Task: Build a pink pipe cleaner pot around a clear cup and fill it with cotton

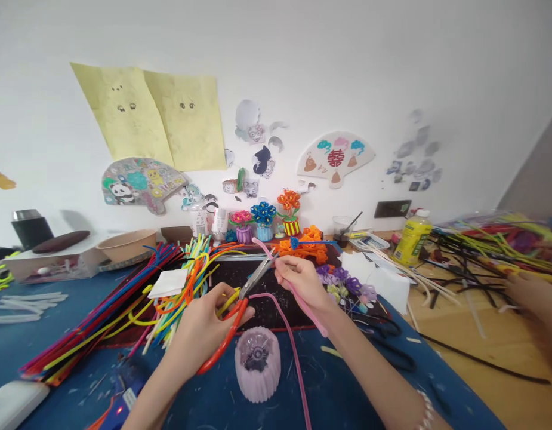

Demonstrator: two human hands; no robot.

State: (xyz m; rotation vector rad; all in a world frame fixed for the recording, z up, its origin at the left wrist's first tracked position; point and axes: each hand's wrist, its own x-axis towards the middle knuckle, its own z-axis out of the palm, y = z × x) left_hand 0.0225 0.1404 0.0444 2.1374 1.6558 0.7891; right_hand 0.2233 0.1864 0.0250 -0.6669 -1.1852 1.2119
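Note:
My left hand (pixel 208 319) is closed around the orange and yellow handles of a pair of scissors (pixel 258 278), blades pointing up and to the right. Between the thumb and fingers of my right hand (pixel 301 278) is a pink pipe cleaner (pixel 310 312). Its far end sticks out past my fingertips, at the scissor tips; I cannot tell whether the blades touch it. A darker pink strand (pixel 291 340) curves down from near the scissors toward the front edge. Below my hands a lilac ribbed cup (pixel 258 382) with a clear inside stands on the blue cloth.
Bundled colored pipe cleaners (pixel 110 310) lie left, with a blue glue gun (pixel 129 382) in front. Small flower pots (pixel 264 232) line the wall. Purple flowers (pixel 347 283) and a yellow bottle (pixel 411 237) are right. Another person's hand (pixel 529 292) reaches in at far right.

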